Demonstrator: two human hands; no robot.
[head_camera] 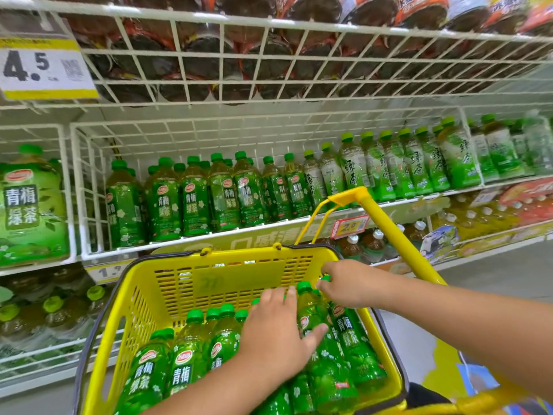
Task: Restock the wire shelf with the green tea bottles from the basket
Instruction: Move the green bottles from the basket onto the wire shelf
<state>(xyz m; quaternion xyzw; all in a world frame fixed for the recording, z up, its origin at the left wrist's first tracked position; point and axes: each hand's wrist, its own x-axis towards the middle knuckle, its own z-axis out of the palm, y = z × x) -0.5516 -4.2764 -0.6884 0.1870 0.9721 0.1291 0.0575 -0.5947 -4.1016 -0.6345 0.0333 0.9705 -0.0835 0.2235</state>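
A yellow basket (167, 292) in the lower middle holds several green tea bottles (185, 354) lying tilted with green caps. My left hand (276, 333) rests on top of the bottles in the middle of the basket, fingers wrapped over one. My right hand (350, 284) is at the basket's right rim, fingers closed around the neck of a bottle (350, 333) by its green cap. Behind the basket, the white wire shelf (89, 187) carries a row of the same green tea bottles (224, 199), with a gap at its left end.
The basket's yellow handle (386, 229) rises to the right. A large green tea jug (33, 205) stands in the left compartment. Lighter green tea bottles (413, 163) fill the shelf's right side. Dark bottles lie on the wire shelf above (239, 55). Price tags (45, 67) hang off the shelf fronts.
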